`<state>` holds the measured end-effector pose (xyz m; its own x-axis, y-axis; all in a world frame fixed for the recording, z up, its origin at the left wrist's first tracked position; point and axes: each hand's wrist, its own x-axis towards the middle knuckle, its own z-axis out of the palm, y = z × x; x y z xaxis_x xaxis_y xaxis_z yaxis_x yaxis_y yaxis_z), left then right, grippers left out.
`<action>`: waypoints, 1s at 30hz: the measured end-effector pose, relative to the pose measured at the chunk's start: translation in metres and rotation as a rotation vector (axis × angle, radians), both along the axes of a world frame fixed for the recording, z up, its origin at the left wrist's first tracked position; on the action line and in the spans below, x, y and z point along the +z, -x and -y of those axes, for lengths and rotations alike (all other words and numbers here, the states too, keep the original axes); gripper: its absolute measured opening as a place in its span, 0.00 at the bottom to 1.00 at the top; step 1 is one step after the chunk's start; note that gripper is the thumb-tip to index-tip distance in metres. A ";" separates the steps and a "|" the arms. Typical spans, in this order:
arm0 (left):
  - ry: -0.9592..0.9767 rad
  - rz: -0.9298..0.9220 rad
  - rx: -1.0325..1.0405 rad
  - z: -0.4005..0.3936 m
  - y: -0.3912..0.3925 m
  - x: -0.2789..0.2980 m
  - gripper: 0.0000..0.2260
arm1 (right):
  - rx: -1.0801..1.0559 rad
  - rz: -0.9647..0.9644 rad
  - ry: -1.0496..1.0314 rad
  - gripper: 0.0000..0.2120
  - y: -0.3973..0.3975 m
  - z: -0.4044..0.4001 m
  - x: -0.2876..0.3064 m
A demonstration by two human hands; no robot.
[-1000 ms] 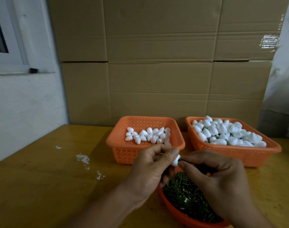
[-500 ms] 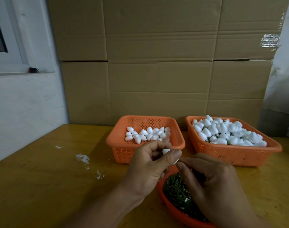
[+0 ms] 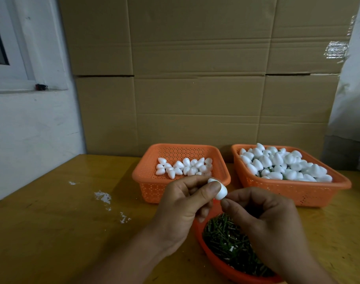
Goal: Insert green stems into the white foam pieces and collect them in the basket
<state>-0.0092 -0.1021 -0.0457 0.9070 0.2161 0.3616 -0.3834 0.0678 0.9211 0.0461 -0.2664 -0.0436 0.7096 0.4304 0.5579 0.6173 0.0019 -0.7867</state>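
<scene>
My left hand (image 3: pixel 183 203) pinches a white foam piece (image 3: pixel 221 191) between thumb and fingers, just above the near tray. My right hand (image 3: pixel 263 218) meets it from the right, thumb and forefinger pinched together at the foam's lower tip; the stem between them is hidden. Under both hands lies an orange tray (image 3: pixel 220 265) full of short green stems (image 3: pixel 224 236). Behind, the left orange basket (image 3: pixel 152 181) holds several foam pieces, and the right orange basket (image 3: pixel 298 191) is heaped with foam pieces that have green stems.
Everything stands on a yellow wooden table (image 3: pixel 62 232) with white foam crumbs (image 3: pixel 103 197) at the left. Cardboard boxes (image 3: pixel 195 89) form a wall right behind the baskets. A white wall with a window sill (image 3: pixel 15 89) borders the left side.
Both hands rose slightly together. The foam piece turned in my left fingers and shows more, and my right fingertips closed in on its lower tip.
</scene>
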 end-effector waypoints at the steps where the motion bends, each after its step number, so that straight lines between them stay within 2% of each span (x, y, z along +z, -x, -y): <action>1: 0.038 -0.006 -0.028 0.000 0.000 0.000 0.09 | 0.013 -0.014 0.002 0.03 0.000 0.000 0.000; 5: 0.079 -0.014 -0.070 0.001 0.000 0.001 0.08 | 0.025 -0.036 -0.007 0.04 0.003 0.000 0.001; 15: -0.162 0.061 0.029 0.004 0.002 0.001 0.07 | 0.026 -0.020 -0.040 0.04 0.008 -0.003 0.001; 22: -0.219 0.110 0.045 0.005 0.003 0.002 0.09 | 0.043 -0.026 -0.046 0.02 0.010 -0.005 0.000; 30: -0.225 0.121 0.071 0.006 0.003 0.001 0.09 | 0.057 -0.079 -0.068 0.05 0.009 -0.006 -0.003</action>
<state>-0.0121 -0.1076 -0.0442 0.8398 0.1800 0.5122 -0.4878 -0.1644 0.8574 0.0371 -0.2605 -0.0466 0.7281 0.4345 0.5302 0.5505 0.0904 -0.8299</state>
